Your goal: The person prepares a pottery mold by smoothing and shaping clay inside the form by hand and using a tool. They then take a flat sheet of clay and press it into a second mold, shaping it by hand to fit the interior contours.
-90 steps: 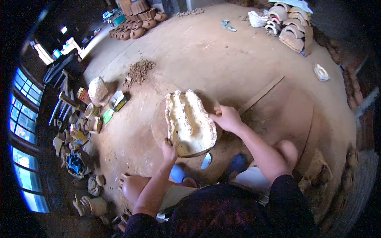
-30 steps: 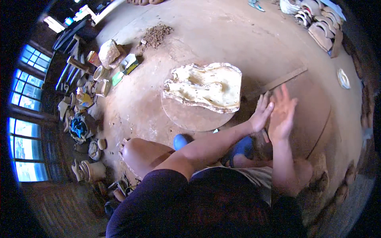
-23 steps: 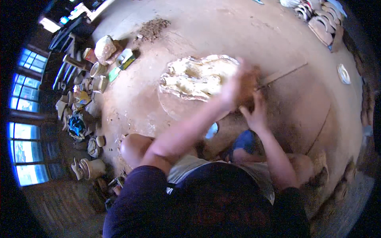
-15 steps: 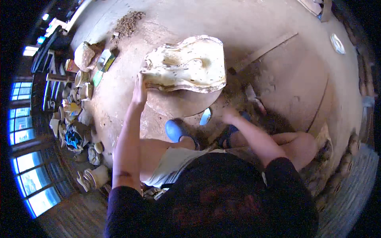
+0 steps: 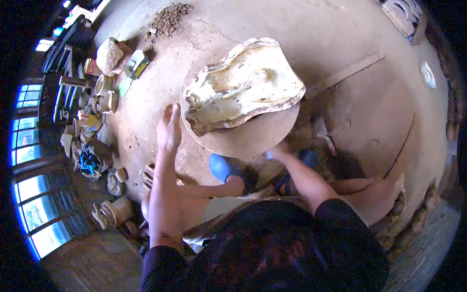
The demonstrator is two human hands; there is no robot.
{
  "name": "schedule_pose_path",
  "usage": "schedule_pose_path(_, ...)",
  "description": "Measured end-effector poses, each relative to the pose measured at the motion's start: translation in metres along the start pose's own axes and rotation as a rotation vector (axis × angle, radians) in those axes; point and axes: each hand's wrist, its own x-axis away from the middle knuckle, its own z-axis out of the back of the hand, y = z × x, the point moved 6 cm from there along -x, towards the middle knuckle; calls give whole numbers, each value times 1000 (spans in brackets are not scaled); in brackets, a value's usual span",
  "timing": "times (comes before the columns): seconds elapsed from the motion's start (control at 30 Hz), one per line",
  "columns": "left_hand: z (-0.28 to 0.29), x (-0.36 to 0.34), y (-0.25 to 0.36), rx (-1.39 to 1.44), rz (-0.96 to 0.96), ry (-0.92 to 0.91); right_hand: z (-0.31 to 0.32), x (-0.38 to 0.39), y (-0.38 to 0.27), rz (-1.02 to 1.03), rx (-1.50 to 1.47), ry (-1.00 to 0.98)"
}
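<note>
A hollowed white plaster mould point(image 5: 245, 82) with a rough, speckled rim lies tilted across a round board point(image 5: 245, 138) between my feet. My left hand point(image 5: 169, 127) is just left of the board's edge, empty, fingers up and slightly curled. My right hand point(image 5: 277, 152) is low at the board's front right edge, its fingers largely hidden, with a small light-blue piece showing beside them; whether it grips anything is unclear. A metal-bladed tool with a handle point(image 5: 321, 130) lies on the floor right of the board.
Pots, scraps and containers point(image 5: 90, 124) crowd the left side by windows. A pale lump point(image 5: 108, 56) and a pile of clay crumbs point(image 5: 168, 19) are behind them. A long flat plank point(image 5: 348, 73) lies right of the board. Curved pieces point(image 5: 404, 17) are stacked far right.
The mould has turned from upright to lying crosswise, now more slanted with its left end nearer me. My hands have parted from each other, the left to the board's left, the right down to its front.
</note>
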Motion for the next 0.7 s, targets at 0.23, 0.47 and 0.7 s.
schedule_pose_path(0.23,-16,-11,-27,-447,-183,-148,222,42,-16,-99,-1261,348)
schedule_pose_path(0.47,-34,-8,-18,-263,-160,-254,300,105,-177,644,-464,459)
schedule_pose_path(0.7,-37,20,-15,-219,-182,-232,289,72,-224,690,-85,472)
